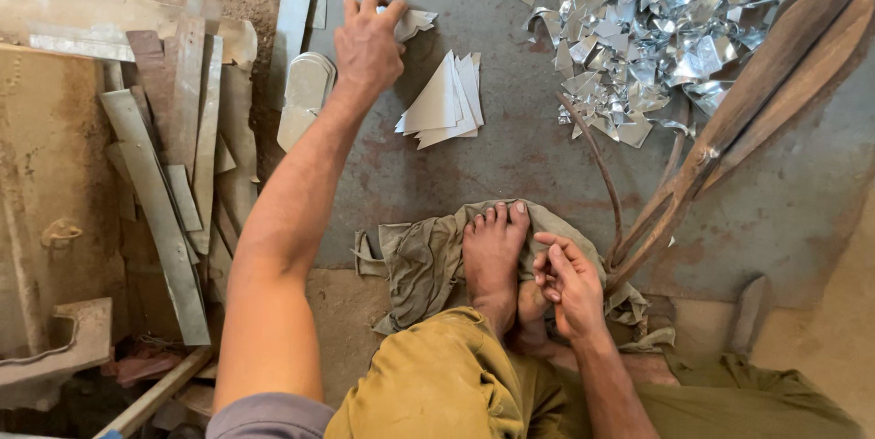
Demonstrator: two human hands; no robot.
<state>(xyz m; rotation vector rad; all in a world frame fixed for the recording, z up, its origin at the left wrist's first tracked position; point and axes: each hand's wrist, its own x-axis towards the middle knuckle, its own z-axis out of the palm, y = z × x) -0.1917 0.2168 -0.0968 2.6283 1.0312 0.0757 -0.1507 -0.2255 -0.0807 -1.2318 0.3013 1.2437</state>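
Observation:
My left hand [367,41] reaches far forward and grips a small cut piece of sheet metal [410,23] at the back of the grey steel floor plate. Just right of it lies a fanned stack of triangular metal pieces [445,102]. My right hand [569,282] rests near my bare foot [492,252], fingers loosely curled and holding nothing, beside the lower handle of large rusty metal shears [729,129]. The foot sits on a crumpled olive cloth [424,261].
A heap of shiny metal offcuts [674,20] lies at the top right. Long metal strips [169,175] and flat bars are piled on the left. Rounded metal blanks [305,92] sit beside the strips. The grey steel plate [510,156] covers the floor.

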